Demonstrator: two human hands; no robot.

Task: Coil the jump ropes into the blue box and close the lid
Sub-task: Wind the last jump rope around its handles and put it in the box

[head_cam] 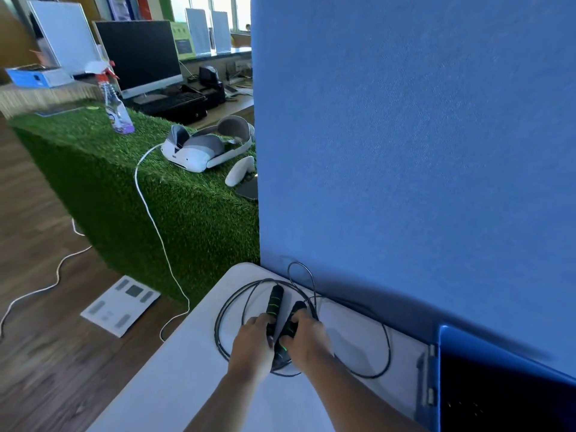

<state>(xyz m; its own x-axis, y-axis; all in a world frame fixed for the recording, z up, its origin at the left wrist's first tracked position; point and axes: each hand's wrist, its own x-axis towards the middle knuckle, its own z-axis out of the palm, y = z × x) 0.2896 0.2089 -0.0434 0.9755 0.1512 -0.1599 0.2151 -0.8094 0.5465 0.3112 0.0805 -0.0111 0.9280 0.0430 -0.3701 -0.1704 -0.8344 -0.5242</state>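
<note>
Head view shows the left hand (251, 346) and right hand (308, 339) side by side on the white table (174, 385), each curled round one black handle of the jump rope (217, 335), likely pairing the ends so the cord coils evenly. To their right, well apart, the blue box (461, 344) stands open. Just beyond them a blue partition (405, 151) crowds the far loops.

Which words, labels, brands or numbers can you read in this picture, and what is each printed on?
No text is legible anywhere.
Spray bottle: label blurred.
Green sign: print on its dark panel too small.
Floor scale: markings blurred.
Jump rope handles: green stripes only, no readable lettering.
</note>
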